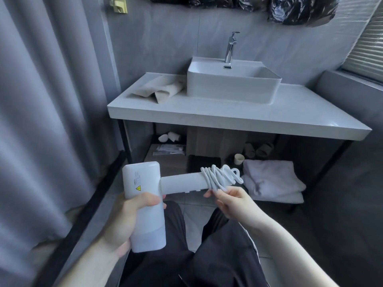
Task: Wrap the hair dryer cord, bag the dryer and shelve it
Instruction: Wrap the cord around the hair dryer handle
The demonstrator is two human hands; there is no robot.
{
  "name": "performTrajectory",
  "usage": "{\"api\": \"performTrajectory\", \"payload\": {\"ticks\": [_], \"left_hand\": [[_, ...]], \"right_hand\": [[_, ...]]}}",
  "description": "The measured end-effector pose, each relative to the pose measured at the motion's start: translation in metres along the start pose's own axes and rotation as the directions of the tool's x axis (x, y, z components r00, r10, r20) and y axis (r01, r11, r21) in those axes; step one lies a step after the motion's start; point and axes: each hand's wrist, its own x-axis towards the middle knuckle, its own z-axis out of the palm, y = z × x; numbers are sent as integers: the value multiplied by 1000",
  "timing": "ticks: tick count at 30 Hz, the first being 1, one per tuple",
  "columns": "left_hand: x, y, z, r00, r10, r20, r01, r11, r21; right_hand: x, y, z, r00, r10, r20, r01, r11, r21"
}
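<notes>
left hand (126,222) holds hair dryer (145,204), right hand (230,200) pinching cord (219,177).

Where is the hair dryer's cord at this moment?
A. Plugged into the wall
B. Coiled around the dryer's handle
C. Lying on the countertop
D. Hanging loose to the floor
B: the white cord loops around the hair dryer handle, its end pinched by the right hand.

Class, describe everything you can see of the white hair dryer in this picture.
The white plastic hair dryer has a boxy body bearing small print and a yellow warning triangle, and a round handle pointing right. The left hand grips the body. The white cord is coiled around the handle's end; the right hand pinches its loops. It is held above the lap.
</notes>
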Motion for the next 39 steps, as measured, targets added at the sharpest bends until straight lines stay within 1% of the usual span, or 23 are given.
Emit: {"api": "performTrajectory", "payload": {"ticks": [4,8,11,13,17,20,25,30,32,34,37,39], "left_hand": [[4,0,-3,996,-5,-90,2,999,-41],[11,0,-10,984,26,-177,-35,998,-49],[16,-2,-16,967,55,-248,-58,998,-6],[19,-6,-19,957,66,-284,-55,997,47],[19,-18,-20,947,77,-311,-33,989,144],[17,-26,-16,957,85,-278,-20,973,230],[14,-28,-10,984,40,-175,9,964,266],[11,-21,-6,997,40,-64,-15,936,351],[8,-19,-5,999,37,-13,-29,923,384],[5,-17,-5,999,46,22,-51,910,411],[1,-15,-7,995,62,74,-88,895,438],[-1,-14,-7,994,60,94,-96,893,440]], "right_hand": [[-13,8,13,999,-34,16,35,996,-87],[-35,7,18,997,-61,37,69,960,-272],[-49,1,16,993,-111,47,120,918,-379],[-56,-6,15,986,-161,47,166,892,-420],[-59,-10,13,972,-232,24,214,844,-491],[-58,-12,12,964,-264,-12,225,841,-492],[-54,-30,3,930,-349,-116,256,841,-477],[-48,-49,-3,897,-426,-121,332,828,-453],[-43,-53,-7,895,-432,-114,345,830,-437],[-36,-55,-11,896,-432,-100,343,818,-461],[-22,-52,-17,910,-404,-96,303,805,-510],[-14,-48,-22,920,-381,-91,289,818,-497]]}}
